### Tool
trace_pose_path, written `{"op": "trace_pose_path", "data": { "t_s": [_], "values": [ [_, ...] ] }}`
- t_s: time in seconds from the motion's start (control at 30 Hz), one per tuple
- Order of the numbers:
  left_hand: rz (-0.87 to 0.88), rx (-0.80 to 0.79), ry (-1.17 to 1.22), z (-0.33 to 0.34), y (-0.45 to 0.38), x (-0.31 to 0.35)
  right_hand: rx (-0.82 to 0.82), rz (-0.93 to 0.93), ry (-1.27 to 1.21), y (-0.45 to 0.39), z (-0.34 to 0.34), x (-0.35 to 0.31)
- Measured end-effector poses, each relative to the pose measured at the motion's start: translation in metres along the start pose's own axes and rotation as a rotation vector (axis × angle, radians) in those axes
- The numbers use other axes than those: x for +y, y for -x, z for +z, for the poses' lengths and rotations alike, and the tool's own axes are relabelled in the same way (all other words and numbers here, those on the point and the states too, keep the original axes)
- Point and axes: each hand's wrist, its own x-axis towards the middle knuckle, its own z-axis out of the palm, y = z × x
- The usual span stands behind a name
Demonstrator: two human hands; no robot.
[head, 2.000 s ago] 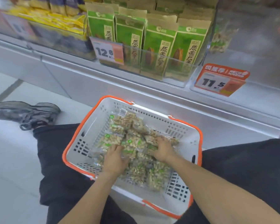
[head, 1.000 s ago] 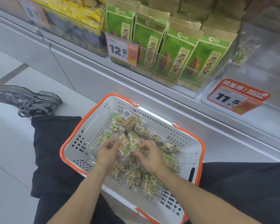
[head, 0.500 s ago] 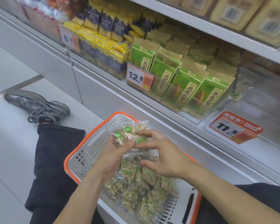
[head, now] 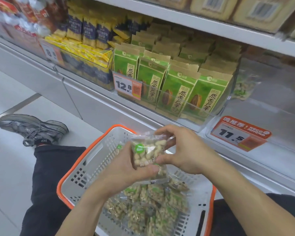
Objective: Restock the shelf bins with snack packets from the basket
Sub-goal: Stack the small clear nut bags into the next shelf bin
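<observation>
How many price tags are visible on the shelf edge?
3: the 8-something tag at left, the 12.8 tag before the green bags, the 11.5 tag at right. Others may sit out of frame.

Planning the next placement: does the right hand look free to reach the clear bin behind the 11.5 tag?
Probably not yet: the right hand and left hand both grip a packet. The bin looks unobstructed.

basket (head: pixel 99 150) near edge cropped, top-shelf boxes (head: pixel 211 5) blurred

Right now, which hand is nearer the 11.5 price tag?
Right. The right hand pinches the clear snack packets just left of and below the 11.5 price tag. The left hand holds the same packets from the far side, over the basket.
</observation>
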Motion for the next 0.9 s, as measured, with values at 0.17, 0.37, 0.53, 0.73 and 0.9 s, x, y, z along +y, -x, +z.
{"op": "trace_pose_path", "data": {
  "t_s": [0.17, 0.37, 0.53, 0.73, 0.9],
  "values": [
    [0.072, -0.052, -0.176, 0.011, -0.012, 0.027, -0.185, 0.002, -0.02, 0.009, -0.041, 0.008],
    [0.189, -0.097, -0.088, 0.021, -0.025, 0.048, -0.064, -0.138, -0.024, 0.017, -0.07, 0.017],
    [0.406, 0.055, -0.11, 0.043, -0.043, 0.068, 0.225, -0.276, -0.267, 0.035, -0.093, 0.029],
    [0.589, 0.122, -0.255, 0.071, -0.063, 0.096, 0.771, -0.366, -0.252, 0.076, -0.119, 0.051],
    [0.61, 0.073, -0.573, 0.102, -0.089, 0.087, 0.969, -0.257, -0.078, 0.085, -0.125, 0.077]
  ]
}}
